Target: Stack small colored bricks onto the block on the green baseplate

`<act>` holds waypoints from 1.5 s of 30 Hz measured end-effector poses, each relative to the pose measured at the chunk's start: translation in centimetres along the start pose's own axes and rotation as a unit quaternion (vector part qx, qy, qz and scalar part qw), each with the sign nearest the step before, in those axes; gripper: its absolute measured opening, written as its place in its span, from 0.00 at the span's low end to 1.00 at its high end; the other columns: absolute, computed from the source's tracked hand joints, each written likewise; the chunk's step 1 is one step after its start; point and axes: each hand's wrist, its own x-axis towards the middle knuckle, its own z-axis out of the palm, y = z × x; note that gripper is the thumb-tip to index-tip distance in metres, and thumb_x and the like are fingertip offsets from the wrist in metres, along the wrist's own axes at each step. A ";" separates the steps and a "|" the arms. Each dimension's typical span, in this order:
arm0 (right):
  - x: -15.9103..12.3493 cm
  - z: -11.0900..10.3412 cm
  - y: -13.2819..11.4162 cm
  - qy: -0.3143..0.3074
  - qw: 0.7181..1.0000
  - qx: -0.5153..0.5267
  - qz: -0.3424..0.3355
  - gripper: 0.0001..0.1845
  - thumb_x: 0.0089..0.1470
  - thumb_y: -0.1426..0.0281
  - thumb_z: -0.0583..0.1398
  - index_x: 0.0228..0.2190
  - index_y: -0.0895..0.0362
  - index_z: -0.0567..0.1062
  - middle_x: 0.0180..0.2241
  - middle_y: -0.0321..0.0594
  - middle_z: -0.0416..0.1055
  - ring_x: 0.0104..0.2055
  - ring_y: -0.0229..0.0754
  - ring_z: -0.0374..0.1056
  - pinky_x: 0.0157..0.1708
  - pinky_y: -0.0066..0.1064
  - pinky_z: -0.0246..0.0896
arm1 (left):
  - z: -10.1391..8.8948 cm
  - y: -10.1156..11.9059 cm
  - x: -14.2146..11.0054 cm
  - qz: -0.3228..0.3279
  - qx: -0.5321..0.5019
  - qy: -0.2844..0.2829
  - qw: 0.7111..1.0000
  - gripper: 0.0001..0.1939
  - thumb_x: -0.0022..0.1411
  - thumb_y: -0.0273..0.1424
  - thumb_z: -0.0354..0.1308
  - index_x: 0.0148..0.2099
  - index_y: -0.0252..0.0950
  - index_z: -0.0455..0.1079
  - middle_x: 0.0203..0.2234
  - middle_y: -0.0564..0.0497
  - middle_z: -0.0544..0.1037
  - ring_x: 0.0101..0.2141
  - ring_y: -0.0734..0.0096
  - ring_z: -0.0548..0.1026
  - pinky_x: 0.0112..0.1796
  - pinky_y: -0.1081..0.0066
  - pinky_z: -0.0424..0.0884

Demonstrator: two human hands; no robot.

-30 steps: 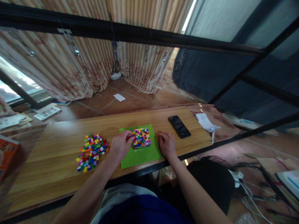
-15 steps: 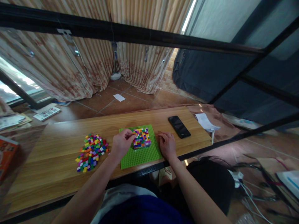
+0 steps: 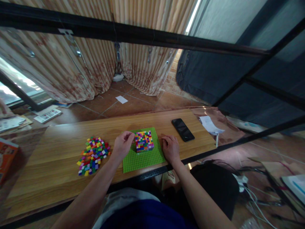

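Note:
A block of small multicoloured bricks (image 3: 144, 141) stands on a green studded baseplate (image 3: 140, 162). Just left of the block, over the plate's far left part, is my left hand (image 3: 122, 145). Its thumb and fingertips are pinched together; whatever they hold, if anything, is too small to make out. My right hand (image 3: 171, 148) rests at the plate's right edge with fingers loosely curled, and the view does not show anything inside them. Left of the plate, a loose pile of coloured bricks (image 3: 95, 154) lies on the wooden table (image 3: 54, 165).
A black phone (image 3: 183, 129) lies on the table to the right. Past the table's right end are white papers (image 3: 211, 124). A dark metal bar (image 3: 147, 175) runs along the near edge. An orange box (image 3: 7, 159) stands at far left.
My left hand has drawn back leftward from the brick block, uncovering its left side. My right hand stays in place.

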 end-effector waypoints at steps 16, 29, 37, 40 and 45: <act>-0.1 0.1 0.2 0.006 1.000 -0.005 -0.012 0.12 0.59 0.73 0.54 0.35 0.56 0.79 0.39 0.45 0.73 0.42 0.47 0.63 0.44 0.38 0.60 | 1.0 0.7 -0.3 0.014 -0.002 0.036 0.999 0.07 0.52 0.35 0.58 0.29 0.37 0.69 0.22 0.54 0.75 0.26 0.71 0.74 0.29 0.72 0.68; 0.0 0.2 0.2 0.006 1.000 -0.012 -0.017 0.13 0.59 0.73 0.53 0.35 0.56 0.78 0.38 0.45 0.73 0.42 0.46 0.64 0.43 0.38 0.59 | 1.5 0.3 -0.3 0.013 -0.035 0.030 0.999 0.07 0.52 0.36 0.58 0.28 0.37 0.68 0.21 0.55 0.73 0.24 0.73 0.72 0.27 0.74 0.67; 0.0 0.2 0.3 0.003 1.000 -0.012 -0.016 0.13 0.59 0.72 0.53 0.35 0.56 0.78 0.38 0.45 0.73 0.41 0.46 0.63 0.43 0.38 0.58 | -1.6 -0.2 -2.6 0.005 -0.003 0.032 0.999 0.16 0.60 0.43 0.51 0.36 0.36 0.70 0.27 0.51 0.76 0.26 0.70 0.74 0.29 0.71 0.70; -0.1 0.2 0.4 -0.001 1.000 -0.015 -0.016 0.13 0.59 0.72 0.53 0.35 0.56 0.78 0.38 0.45 0.72 0.41 0.46 0.63 0.43 0.38 0.58 | -2.1 -0.3 -4.2 0.013 0.076 0.011 0.997 0.19 0.58 0.44 0.55 0.44 0.35 0.70 0.34 0.48 0.78 0.30 0.68 0.75 0.32 0.67 0.72; -0.1 0.2 0.4 0.005 1.000 -0.014 -0.020 0.13 0.59 0.72 0.53 0.35 0.57 0.78 0.38 0.45 0.72 0.41 0.46 0.63 0.43 0.37 0.58 | 0.2 0.0 -5.6 0.028 0.149 -0.029 0.988 0.35 0.51 0.41 0.64 0.59 0.35 0.61 0.52 0.39 0.73 0.48 0.55 0.74 0.47 0.56 0.71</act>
